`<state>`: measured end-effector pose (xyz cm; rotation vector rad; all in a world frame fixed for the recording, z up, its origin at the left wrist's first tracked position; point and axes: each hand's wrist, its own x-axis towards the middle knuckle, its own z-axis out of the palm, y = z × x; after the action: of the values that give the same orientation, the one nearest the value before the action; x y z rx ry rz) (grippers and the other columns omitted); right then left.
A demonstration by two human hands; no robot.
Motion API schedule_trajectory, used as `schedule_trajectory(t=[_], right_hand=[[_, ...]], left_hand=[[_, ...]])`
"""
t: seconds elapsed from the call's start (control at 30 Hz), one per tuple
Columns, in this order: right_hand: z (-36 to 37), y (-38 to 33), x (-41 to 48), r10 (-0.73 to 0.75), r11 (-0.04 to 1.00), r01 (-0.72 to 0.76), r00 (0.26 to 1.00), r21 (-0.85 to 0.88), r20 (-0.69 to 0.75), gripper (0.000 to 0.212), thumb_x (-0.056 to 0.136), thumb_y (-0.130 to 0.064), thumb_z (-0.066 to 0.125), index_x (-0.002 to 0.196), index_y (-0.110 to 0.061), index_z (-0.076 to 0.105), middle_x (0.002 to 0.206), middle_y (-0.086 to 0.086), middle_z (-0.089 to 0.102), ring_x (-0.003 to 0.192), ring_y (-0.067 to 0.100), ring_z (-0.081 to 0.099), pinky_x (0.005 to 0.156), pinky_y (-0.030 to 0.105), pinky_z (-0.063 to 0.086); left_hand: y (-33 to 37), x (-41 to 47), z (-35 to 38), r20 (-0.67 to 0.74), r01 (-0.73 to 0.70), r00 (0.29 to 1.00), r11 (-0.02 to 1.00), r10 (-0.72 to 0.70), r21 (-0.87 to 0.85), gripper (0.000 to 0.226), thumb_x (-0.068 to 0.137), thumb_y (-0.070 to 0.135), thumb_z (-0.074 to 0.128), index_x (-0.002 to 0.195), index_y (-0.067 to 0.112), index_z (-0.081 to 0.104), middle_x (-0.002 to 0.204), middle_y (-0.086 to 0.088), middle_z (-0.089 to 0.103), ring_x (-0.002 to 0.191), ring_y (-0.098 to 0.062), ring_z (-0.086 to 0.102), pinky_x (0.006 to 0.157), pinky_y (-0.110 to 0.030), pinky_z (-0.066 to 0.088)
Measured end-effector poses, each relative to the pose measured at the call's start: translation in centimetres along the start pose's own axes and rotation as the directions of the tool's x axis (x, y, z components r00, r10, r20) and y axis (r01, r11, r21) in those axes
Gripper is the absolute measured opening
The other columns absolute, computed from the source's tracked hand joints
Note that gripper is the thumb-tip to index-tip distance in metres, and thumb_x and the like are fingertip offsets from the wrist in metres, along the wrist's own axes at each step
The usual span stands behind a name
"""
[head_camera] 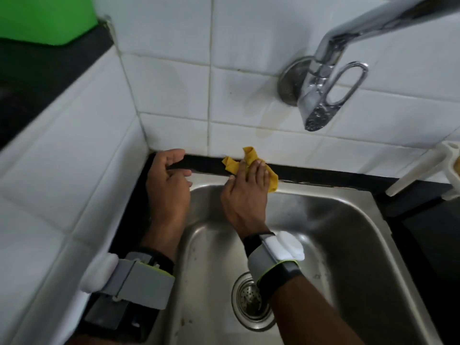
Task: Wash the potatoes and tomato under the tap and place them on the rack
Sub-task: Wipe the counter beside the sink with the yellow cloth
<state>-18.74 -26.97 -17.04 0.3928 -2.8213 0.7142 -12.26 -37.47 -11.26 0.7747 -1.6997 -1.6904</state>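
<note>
- At the far rim of the steel sink [348, 207], close to its far left corner, a crumpled yellow cloth [272, 181] lies against the foot of the white tiled wall [174, 83].
- On that cloth the right hand [245, 195] presses down, fingers stretched out and spread over it; one fold of the cloth stands up past the fingertips [258, 162].
- Just beside it, over the sink's far left corner, the left hand [168, 185] is apart from the cloth, fingers loosely curled and holding nothing.
- Both hands are near each other but not touching.
- Above the far right part of the basin, the chrome tap [316, 113] juts from the wall, its spout mouth pointing down, well apart from both hands.
- Down in the basin, toward its near edge, the round drain strainer [245, 298] shows partly behind the right forearm.
- Each wrist carries a grey strap with a white block: the left band [139, 280] and the right band [276, 252].
- By the sink's right edge, on the black counter [428, 245], part of a white plastic object [423, 168] leans in; what it is cannot be told.
- Far left, a green object [44, 18] sits on the counter.
</note>
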Motion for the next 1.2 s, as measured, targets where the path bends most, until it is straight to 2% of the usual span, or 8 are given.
schedule_trajectory(t=[0.17, 0.3, 0.5, 0.63, 0.73, 0.87, 1.03, 1.2], right_hand=[[2.1, -4.0, -1.3, -0.271, 0.958, 0.258, 0.957, 0.126, 0.104, 0.067, 0.089, -0.032, 0.019, 0.141, 0.000, 0.046, 0.149, 0.026, 0.039, 0.143, 0.037, 0.032, 0.121, 0.043, 0.017], [3.5, -8.5, -0.5, -0.395, 0.910, 0.347, 0.892, 0.227, 0.220, 0.067, 0.092, -0.034, 0.016, 0.148, -0.002, 0.033, 0.154, 0.025, 0.030, 0.147, 0.033, 0.022, 0.121, 0.038, 0.007], [3.8, -9.7, 0.6, -0.429, 0.894, 0.357, 0.855, 0.270, 0.290, 0.058, 0.100, -0.024, 0.038, 0.152, -0.003, 0.021, 0.156, 0.022, 0.027, 0.148, 0.029, 0.019, 0.121, 0.034, 0.004], [3.8, -11.2, 0.8, -0.462, 0.865, 0.334, 0.821, 0.376, 0.335, 0.063, 0.098, -0.016, 0.048, 0.151, 0.001, 0.020, 0.150, 0.023, 0.037, 0.141, 0.031, 0.031, 0.116, 0.036, 0.019], [4.0, -12.2, 0.3, -0.502, 0.848, 0.370, 0.789, 0.379, 0.354, 0.063, 0.099, -0.016, 0.048, 0.151, 0.003, 0.017, 0.156, 0.022, 0.027, 0.145, 0.031, 0.024, 0.118, 0.034, 0.012], [3.4, -12.0, -0.9, -0.492, 0.839, 0.346, 0.811, 0.420, 0.315, 0.060, 0.094, -0.007, 0.052, 0.148, 0.004, 0.028, 0.150, 0.022, 0.037, 0.140, 0.033, 0.033, 0.117, 0.036, 0.020], [2.6, -11.5, -3.6, -0.516, 0.811, 0.352, 0.807, 0.467, 0.287, 0.056, 0.094, -0.008, 0.053, 0.147, 0.000, 0.036, 0.150, 0.019, 0.041, 0.141, 0.030, 0.034, 0.117, 0.040, 0.023], [1.5, -11.2, -6.1, -0.516, 0.803, 0.331, 0.803, 0.496, 0.300, 0.055, 0.093, -0.008, 0.056, 0.145, -0.005, 0.040, 0.150, 0.014, 0.042, 0.141, 0.025, 0.035, 0.118, 0.036, 0.024]], left_hand=[[-0.4, 0.2, -2.2, -0.157, 0.028, 0.987, 0.999, -0.026, 0.014, 0.045, 0.071, -0.002, 0.041, 0.102, 0.022, 0.062, 0.107, 0.006, 0.064, 0.091, -0.019, 0.065, 0.090, -0.052, 0.053], [0.3, -0.3, -3.3, -0.168, 0.040, 0.985, 0.999, -0.037, 0.012, 0.050, 0.076, -0.013, 0.034, 0.106, 0.018, 0.060, 0.102, 0.011, 0.062, 0.095, -0.015, 0.064, 0.091, -0.041, 0.054], [0.5, -0.8, -5.0, -0.213, -0.011, 0.977, 1.000, 0.009, -0.005, 0.053, 0.078, -0.021, 0.037, 0.104, 0.020, 0.059, 0.112, 0.001, 0.064, 0.112, -0.013, 0.060, 0.099, -0.026, 0.048], [0.6, -1.7, -5.5, -0.192, -0.022, 0.981, 0.999, 0.017, -0.027, 0.054, 0.081, -0.019, 0.038, 0.101, 0.025, 0.061, 0.112, 0.001, 0.066, 0.111, -0.010, 0.061, 0.098, -0.023, 0.048], [1.2, -2.5, -6.2, -0.171, -0.002, 0.985, 0.999, -0.004, -0.034, 0.053, 0.082, -0.019, 0.035, 0.105, 0.021, 0.061, 0.109, 0.006, 0.065, 0.108, -0.004, 0.061, 0.093, -0.015, 0.047], [1.9, -3.8, -7.1, -0.160, -0.001, 0.987, 0.999, -0.005, -0.041, 0.058, 0.080, -0.021, 0.031, 0.106, 0.021, 0.061, 0.113, 0.004, 0.064, 0.109, -0.001, 0.059, 0.091, -0.008, 0.046], [2.1, -5.7, -8.1, -0.151, 0.004, 0.988, 0.999, -0.009, -0.035, 0.055, 0.083, -0.020, 0.032, 0.109, 0.019, 0.061, 0.119, 0.001, 0.064, 0.115, -0.004, 0.058, 0.098, -0.014, 0.046], [1.9, -8.4, -9.7, -0.157, 0.034, 0.987, 0.997, -0.044, -0.062, 0.062, 0.082, -0.022, 0.031, 0.103, 0.028, 0.062, 0.117, 0.006, 0.063, 0.111, 0.005, 0.056, 0.083, -0.003, 0.043]])
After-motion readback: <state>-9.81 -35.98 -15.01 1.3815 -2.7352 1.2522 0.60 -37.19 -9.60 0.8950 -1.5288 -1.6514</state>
